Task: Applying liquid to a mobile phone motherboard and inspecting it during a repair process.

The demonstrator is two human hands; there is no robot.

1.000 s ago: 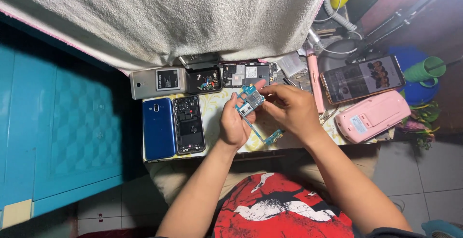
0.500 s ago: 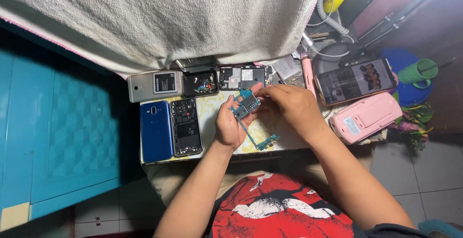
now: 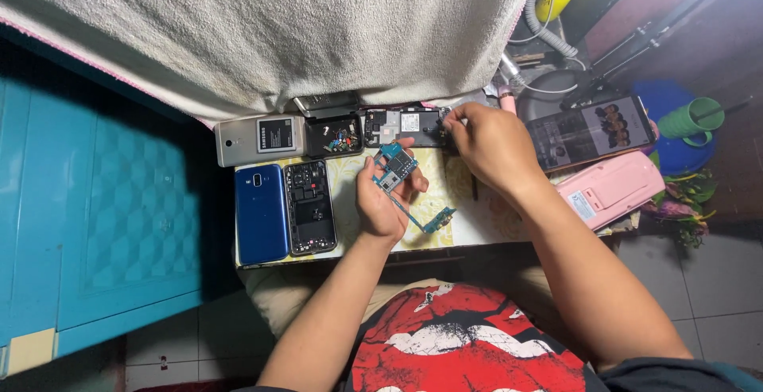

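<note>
Your left hand (image 3: 381, 201) holds a small blue circuit board (image 3: 395, 167) between the thumb and the fingers, above the small table (image 3: 477, 221); a thin blue strip (image 3: 429, 221) hangs from it. Your right hand (image 3: 489, 145) is further up, with its fingertips pressed together at the edge of an opened phone frame (image 3: 405, 126); I cannot tell if they pinch something. On the left lie a blue phone back (image 3: 261, 213) and an open black phone (image 3: 310, 207). A pink case (image 3: 612, 189) lies on the right.
</note>
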